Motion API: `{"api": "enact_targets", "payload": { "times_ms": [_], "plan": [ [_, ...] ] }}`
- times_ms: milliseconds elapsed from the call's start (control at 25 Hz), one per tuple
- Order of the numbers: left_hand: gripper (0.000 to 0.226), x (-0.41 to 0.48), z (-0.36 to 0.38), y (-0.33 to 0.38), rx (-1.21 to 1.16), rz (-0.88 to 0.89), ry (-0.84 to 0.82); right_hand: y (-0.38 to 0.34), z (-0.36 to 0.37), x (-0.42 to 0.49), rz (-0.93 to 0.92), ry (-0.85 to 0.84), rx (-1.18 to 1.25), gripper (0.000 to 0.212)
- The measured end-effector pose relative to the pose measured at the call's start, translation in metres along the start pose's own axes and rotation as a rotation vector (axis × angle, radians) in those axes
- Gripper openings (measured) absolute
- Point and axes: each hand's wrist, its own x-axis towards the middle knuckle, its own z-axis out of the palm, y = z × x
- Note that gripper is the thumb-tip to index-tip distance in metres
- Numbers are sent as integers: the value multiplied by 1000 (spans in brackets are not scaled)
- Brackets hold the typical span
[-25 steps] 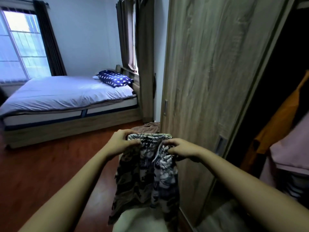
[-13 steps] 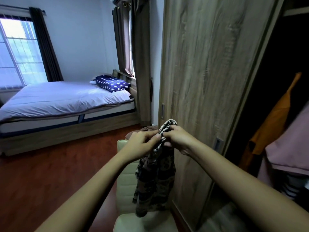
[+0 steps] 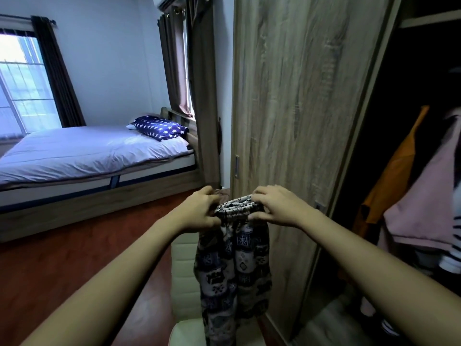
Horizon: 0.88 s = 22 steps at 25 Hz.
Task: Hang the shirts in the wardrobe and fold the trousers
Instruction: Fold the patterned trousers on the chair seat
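View down a person's two bare forearms in a bedroom, facing an open wardrobe. Both hands hold a pair of patterned trousers (image 3: 234, 268) up in the air by the gathered waistband (image 3: 237, 208). The trousers are in the middle of the scene, just in front of the wardrobe's wood-grain door (image 3: 299, 121).

The left hand (image 3: 199, 212) pinches the left end of the waistband with curled fingers. The right hand (image 3: 277, 206) grips the right end, fingers laid over the top and thumb underneath. The hands are close together, with the bunched waistband between them.

The trousers are thin, loose cloth in dark blue, black and off-white, printed with rows of squarish ornamental motifs. The waistband carries a finer black-and-white print and is crumpled. The legs hang down together as one narrow drape. Their lower part passes in front of a cream padded chair (image 3: 183, 270) that stands near the person, below the hands. Whether the cloth touches the chair cannot be told.

To the right, the wardrobe interior is dark. An orange garment (image 3: 389, 183) and a pink garment (image 3: 429, 201) hang there, with a black-and-white striped piece (image 3: 451, 260) below the pink one. A brown cloth (image 3: 223, 192) lies on the floor just beyond the hands.

On the far left stands a bed (image 3: 82, 151) with a pale cover and a navy pillow (image 3: 162, 127) with white stars. The bed stands beside a bright window (image 3: 22, 91) with dark curtains. The floor (image 3: 62, 265) is reddish-brown.
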Motion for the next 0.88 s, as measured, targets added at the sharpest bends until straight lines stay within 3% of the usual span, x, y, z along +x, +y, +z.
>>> {"api": "enact_targets", "payload": {
  "times_ms": [200,280,360,440,560,640,720,880],
  "plan": [
    [25,7,-6,6,93,-13,109,-7,-3,2,-24,115,317,22],
    [21,5,-13,6,144,11,139,-6,-3,2,2,134,455,26],
    [19,3,-17,1,118,90,133,-8,-4,1,72,161,643,45],
    [42,3,-21,-6,81,167,114,-10,-3,1,115,191,764,57],
    [68,2,-26,-8,170,202,131,-10,-4,3,119,223,885,40],
    [90,5,-34,1,285,171,195,-10,-7,4,103,260,880,43],
    [88,13,-45,10,284,145,238,-10,-1,5,97,322,916,51],
    [73,16,-79,16,-7,172,247,-13,37,-3,227,319,980,52]
  ]
}}
